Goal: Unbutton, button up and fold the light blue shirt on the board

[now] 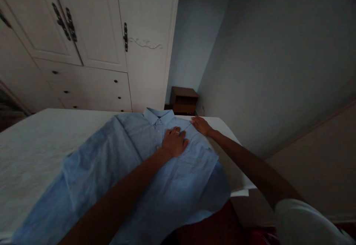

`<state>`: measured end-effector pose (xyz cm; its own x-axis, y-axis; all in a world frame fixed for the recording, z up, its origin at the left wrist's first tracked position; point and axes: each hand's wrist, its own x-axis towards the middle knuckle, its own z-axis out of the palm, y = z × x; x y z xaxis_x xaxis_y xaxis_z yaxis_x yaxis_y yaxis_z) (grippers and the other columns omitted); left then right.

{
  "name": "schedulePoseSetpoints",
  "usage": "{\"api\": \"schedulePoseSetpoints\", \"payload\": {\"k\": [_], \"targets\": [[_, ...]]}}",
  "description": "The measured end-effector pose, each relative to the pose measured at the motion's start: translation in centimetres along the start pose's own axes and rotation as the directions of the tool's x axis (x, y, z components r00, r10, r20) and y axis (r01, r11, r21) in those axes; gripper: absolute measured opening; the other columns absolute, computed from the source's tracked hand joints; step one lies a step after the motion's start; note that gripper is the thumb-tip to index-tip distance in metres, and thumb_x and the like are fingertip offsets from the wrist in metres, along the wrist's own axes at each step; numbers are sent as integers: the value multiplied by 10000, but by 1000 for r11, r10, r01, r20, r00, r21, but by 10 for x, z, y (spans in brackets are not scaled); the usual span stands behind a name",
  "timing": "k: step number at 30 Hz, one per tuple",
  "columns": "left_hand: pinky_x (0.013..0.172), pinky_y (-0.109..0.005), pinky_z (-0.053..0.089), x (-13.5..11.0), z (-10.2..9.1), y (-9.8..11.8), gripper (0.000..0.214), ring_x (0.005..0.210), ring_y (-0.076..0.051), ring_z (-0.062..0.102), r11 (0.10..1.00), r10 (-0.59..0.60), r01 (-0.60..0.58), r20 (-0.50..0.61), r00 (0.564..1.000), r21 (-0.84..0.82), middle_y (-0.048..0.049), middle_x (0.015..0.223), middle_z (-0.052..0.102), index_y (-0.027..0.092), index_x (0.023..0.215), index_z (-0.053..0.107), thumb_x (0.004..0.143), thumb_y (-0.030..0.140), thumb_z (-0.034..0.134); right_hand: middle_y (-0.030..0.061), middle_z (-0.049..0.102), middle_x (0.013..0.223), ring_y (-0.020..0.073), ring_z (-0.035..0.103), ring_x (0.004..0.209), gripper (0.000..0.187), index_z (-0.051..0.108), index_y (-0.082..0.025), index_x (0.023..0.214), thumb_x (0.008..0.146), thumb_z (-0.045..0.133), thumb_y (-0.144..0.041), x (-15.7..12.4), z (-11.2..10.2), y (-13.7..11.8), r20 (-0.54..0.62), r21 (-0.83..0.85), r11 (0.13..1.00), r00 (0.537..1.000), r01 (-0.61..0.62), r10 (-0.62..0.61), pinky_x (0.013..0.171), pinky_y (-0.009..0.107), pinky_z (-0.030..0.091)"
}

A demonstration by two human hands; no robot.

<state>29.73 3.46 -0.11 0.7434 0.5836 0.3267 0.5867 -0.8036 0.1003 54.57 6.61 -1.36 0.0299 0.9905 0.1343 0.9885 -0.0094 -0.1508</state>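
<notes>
A light blue button-up shirt (122, 156) lies front side up, its collar (159, 116) pointing away from me at the far edge. My left hand (175, 142), with a ring on one finger, rests flat on the shirt's chest just right of the buttons, fingers spread. Farther right, my right hand (201, 125) touches the shirt's shoulder near the far edge, its fingers stretched out. One sleeve spreads down to the left, and the shirt's lower right part hangs over the near edge.
Beneath the shirt is a white-covered surface (25, 156). Beyond it stands a white wardrobe (97, 22) with dark handles and drawers. A small brown cabinet (185, 98) is in the corner by the grey wall (278, 52). Something dark red (214, 226) lies below the near edge.
</notes>
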Motion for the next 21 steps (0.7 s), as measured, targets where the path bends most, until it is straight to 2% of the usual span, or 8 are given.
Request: {"api": "schedulePoseSetpoints", "payload": {"k": [5, 9, 11, 15, 18, 21], "targets": [[1004, -481, 342, 1, 2, 0, 462, 1324, -288, 409, 1000, -11, 10, 8, 1000, 7, -165, 1376, 515, 201, 1302, 520, 952, 455, 356, 129, 560, 1364, 248, 414, 1355, 450, 562, -162, 1268, 1011, 276, -397, -2, -7, -12, -13, -14, 999, 999, -37, 37, 1134, 391, 289], [1015, -483, 329, 2, 3, -2, 465, 1332, -280, 402, 1000, -17, 17, 20, 1000, 3, -155, 1401, 498, 217, 1316, 510, 951, 459, 354, 160, 645, 1225, 240, 573, 1183, 434, 619, -128, 1154, 1013, 298, -382, -10, -26, -17, 6, 22, 996, 996, -86, 86, 1012, 348, 418], [1013, -486, 327, 3, 3, -2, 468, 1333, -282, 401, 1000, -14, 14, 26, 1000, 2, -154, 1400, 499, 222, 1317, 512, 951, 463, 347, 162, 658, 1202, 237, 607, 1127, 402, 635, -117, 1127, 999, 348, -369, -22, -39, -17, 9, 37, 993, 994, -113, 113, 971, 334, 448], [1012, -492, 326, 3, 2, -1, 477, 1337, -283, 400, 1000, -15, 15, 47, 999, 0, -163, 1414, 487, 221, 1329, 506, 950, 459, 343, 98, 700, 1136, 210, 651, 1027, 245, 688, -164, 1057, 876, 532, -218, -70, -62, -12, 54, 150, 984, 995, -94, 86, 922, 306, 480], [1014, -496, 329, 2, -1, -1, 479, 1337, -290, 403, 1000, -16, 16, 64, 998, -2, -165, 1422, 481, 228, 1333, 508, 948, 458, 341, 50, 732, 1016, 191, 678, 917, 323, 712, -196, 1017, 770, 527, -103, -117, -71, -11, 121, 356, 934, 992, -18, -27, 856, 314, 516], [1002, -515, 347, 9, -9, -3, 467, 1284, -321, 462, 1000, -3, 4, 97, 995, -11, -151, 1373, 533, 245, 1291, 555, 941, 477, 352, 54, 710, 1068, 177, 675, 921, 457, 672, -212, 1131, 728, 508, -75, -157, -74, -14, 119, 465, 884, 987, 37, -104, 801, 312, 536]]}}
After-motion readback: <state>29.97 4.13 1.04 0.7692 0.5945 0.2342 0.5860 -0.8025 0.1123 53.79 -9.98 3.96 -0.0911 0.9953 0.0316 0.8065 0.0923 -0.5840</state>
